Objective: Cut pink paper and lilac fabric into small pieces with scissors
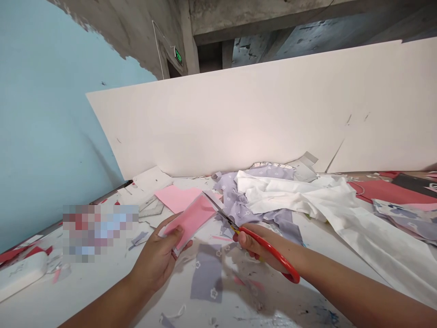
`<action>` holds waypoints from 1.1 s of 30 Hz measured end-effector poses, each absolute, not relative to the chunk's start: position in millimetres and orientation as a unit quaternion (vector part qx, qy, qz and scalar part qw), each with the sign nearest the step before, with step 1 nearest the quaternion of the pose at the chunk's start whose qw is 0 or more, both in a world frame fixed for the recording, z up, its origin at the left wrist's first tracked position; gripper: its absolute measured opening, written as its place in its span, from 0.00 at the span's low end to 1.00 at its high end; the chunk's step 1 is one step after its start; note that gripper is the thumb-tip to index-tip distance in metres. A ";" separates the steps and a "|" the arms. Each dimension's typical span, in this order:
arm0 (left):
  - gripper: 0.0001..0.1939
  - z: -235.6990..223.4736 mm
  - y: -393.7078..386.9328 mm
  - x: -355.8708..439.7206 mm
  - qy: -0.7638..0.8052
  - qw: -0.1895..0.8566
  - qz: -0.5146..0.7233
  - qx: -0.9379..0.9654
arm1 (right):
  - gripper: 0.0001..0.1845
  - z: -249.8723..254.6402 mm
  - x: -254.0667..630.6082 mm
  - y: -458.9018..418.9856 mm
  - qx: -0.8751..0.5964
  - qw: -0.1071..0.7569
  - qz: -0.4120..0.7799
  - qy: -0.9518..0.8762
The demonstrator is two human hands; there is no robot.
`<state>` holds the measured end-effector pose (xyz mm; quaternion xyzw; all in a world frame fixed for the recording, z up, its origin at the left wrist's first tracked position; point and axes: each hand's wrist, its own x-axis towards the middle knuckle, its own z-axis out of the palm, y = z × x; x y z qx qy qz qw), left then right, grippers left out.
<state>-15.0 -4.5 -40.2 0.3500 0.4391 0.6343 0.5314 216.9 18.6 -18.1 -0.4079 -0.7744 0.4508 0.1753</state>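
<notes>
My left hand (164, 248) grips a folded strip of pink paper (196, 217) with a pale border, its thumb pressed on top. In my right hand (256, 239) is a pair of scissors (278, 259) with red handles. The blades point up and left, their tips at the far right end of the pink strip; whether they touch it I cannot tell. On the table below lies a square of lilac flowered fabric (206, 273). Another pink sheet (179, 197) rests behind my left hand.
Crumpled lilac flowered cloth (235, 200) and a long white cloth (300, 193) spread across the back and right. Red sheets (392, 189) and patterned pieces (403, 218) lie far right. A white case (23, 273) sits at the left. A white board (239, 123) stands behind the table.
</notes>
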 end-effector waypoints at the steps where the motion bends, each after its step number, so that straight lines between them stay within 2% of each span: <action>1: 0.26 -40.2 -5.1 -14.2 0.438 0.532 0.635 0.349 | 0.28 -18.9 217.0 18.8 -0.407 0.177 0.453 -0.773; 22: 0.26 -41.4 -9.2 -11.7 0.439 0.552 0.629 0.327 | 0.23 -23.5 214.6 16.3 -0.431 0.206 0.465 -0.745; 33: 0.25 -38.1 -9.6 -9.5 0.457 0.533 0.636 0.321 | 0.24 -30.8 213.7 17.3 -0.438 0.209 0.490 -0.724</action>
